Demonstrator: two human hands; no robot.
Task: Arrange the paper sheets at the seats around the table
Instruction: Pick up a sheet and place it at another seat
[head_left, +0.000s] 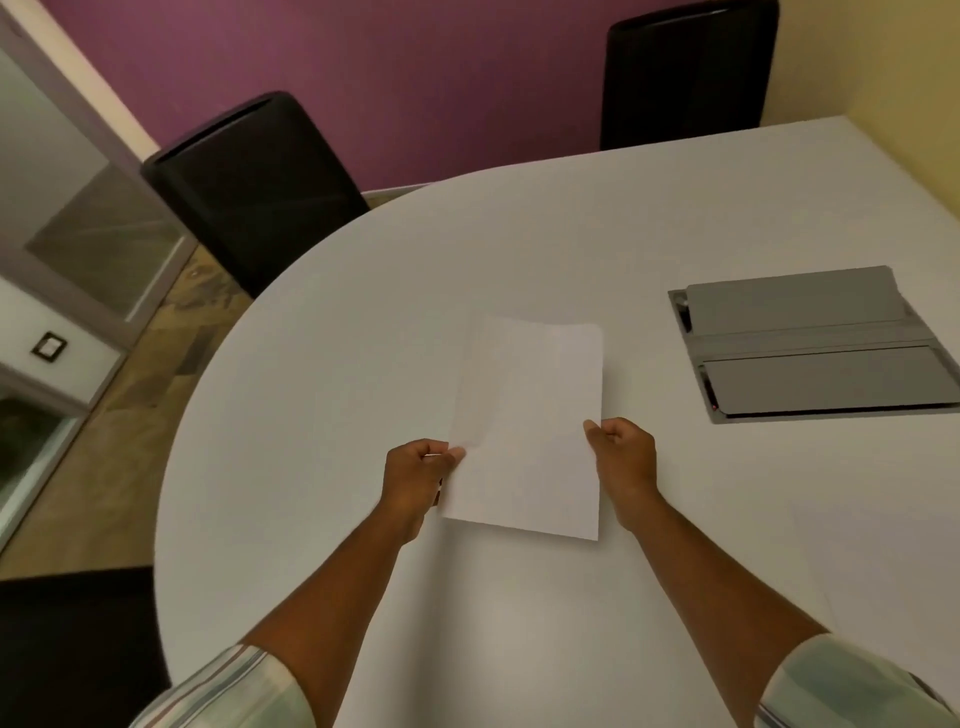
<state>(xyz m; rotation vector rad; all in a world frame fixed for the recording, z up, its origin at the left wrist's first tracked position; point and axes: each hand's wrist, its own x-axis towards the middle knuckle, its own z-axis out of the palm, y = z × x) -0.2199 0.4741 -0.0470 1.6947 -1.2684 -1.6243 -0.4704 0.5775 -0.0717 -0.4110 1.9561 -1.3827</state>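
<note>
White paper sheets are held over the middle of the white table, long side pointing away from me. My left hand pinches the left edge near the lower corner. My right hand grips the right edge at about the same height. How many sheets are in the stack cannot be told. No other sheet lies on the table in view.
Two black chairs stand at the far rim, one at the left and one at the back right. A third dark seat is at the near left. A grey cable hatch is set into the tabletop on the right.
</note>
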